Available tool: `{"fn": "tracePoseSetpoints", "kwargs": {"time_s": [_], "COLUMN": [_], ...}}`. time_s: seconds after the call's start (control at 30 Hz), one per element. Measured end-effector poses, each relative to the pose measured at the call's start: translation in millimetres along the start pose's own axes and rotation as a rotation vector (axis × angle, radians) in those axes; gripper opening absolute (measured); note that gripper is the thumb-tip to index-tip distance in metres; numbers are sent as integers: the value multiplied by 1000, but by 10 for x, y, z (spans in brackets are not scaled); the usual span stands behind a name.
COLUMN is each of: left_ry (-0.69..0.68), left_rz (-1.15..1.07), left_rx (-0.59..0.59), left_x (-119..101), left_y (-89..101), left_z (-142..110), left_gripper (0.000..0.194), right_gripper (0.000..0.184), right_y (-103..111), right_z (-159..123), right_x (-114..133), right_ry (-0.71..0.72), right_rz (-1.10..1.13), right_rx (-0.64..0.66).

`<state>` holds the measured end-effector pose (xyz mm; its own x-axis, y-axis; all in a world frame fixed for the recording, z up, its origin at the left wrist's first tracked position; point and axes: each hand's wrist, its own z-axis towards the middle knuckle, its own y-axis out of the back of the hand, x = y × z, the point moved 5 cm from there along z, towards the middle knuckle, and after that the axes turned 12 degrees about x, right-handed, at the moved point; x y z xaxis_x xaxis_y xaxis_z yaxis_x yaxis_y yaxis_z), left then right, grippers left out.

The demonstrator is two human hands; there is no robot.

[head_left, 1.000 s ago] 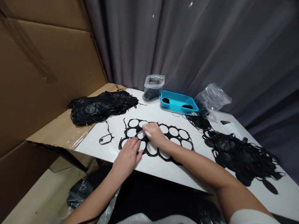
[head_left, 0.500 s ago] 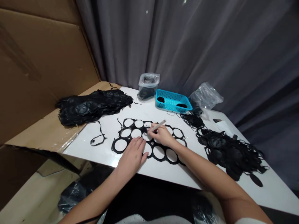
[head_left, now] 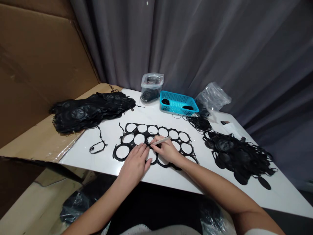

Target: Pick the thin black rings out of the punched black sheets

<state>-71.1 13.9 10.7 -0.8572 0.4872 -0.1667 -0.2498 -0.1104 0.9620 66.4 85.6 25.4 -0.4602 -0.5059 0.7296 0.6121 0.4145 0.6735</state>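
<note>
A black sheet with rows of round holes [head_left: 133,146] lies flat on the white table. My left hand [head_left: 135,160] rests palm down over its front edge, fingers stretched out, holding nothing. In my right hand [head_left: 166,150] is a slim white pen-like tool [head_left: 160,140], pinched between thumb and fingers. The tool slants down to the left, its tip at a hole in the middle row, just beyond my left fingertips. A thin black ring [head_left: 149,139] shows around that hole near the tip; whether it is loose there I cannot tell.
A stack of black sheets [head_left: 91,112] lies at left, near a loose black strip [head_left: 97,147]. At the back are a bagged tub [head_left: 151,86], a blue basket [head_left: 179,98] and a clear plastic bag [head_left: 213,98]. Black rings [head_left: 199,123] and black scraps [head_left: 234,155] lie right.
The tool has moved slightly left and towards me, and tilts flatter. My right hand has come down closer to my left fingertips. The whole view has shifted a little.
</note>
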Motion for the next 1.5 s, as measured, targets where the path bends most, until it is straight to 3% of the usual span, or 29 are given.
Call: {"fn": "tracePoseSetpoints", "kwargs": {"time_s": [0.13, 0.2, 0.27, 0.4, 0.47, 0.53, 0.6, 0.73, 0.9, 1.13, 1.5], "left_ry": [-1, -5, -15, -31, -33, -25, -34, -134, -97, -91, -86], "left_rz": [-3, 22, 44, 52, 55, 53, 31, -18, -64, -43, -101], "left_rx": [6, 6, 6, -11, -10, -9, -30, -35, 9, 9, 8], "left_x": [5, -1, -7, 9, 11, -14, -86, -312, -363, -335, -331], "left_y": [-3, 3, 12, 60, 95, 129, 149, 47, -130, -100, -84], "left_z": [3, 7, 5, -11, 4, 55, 135, 287, 291, 264, 270], "left_gripper": [38, 37, 36, 35, 33, 30, 31, 41, 39, 37, 36], "right_gripper": [8, 10, 14, 18, 14, 12, 16, 19, 17, 13, 12], "right_y": [-135, -80, 159, 924, 1160, 1219, 1124, 728, 388, 288, 272], "right_z": [-35, 67, 260, 556, 550, 447, 287, -22, -221, -262, -294], "right_x": [142, 129, 5, -424, -574, -630, -594, -371, -257, -312, -259], "right_ry": [147, 155, 48, -298, -335, -307, -271, -215, -189, -169, -146], "right_rz": [-388, -543, -633, -616, -497, -351, -216, -8, 107, 184, 129], "right_rx": [74, 92, 33, -242, -319, -343, -309, -142, -78, -89, -108]}}
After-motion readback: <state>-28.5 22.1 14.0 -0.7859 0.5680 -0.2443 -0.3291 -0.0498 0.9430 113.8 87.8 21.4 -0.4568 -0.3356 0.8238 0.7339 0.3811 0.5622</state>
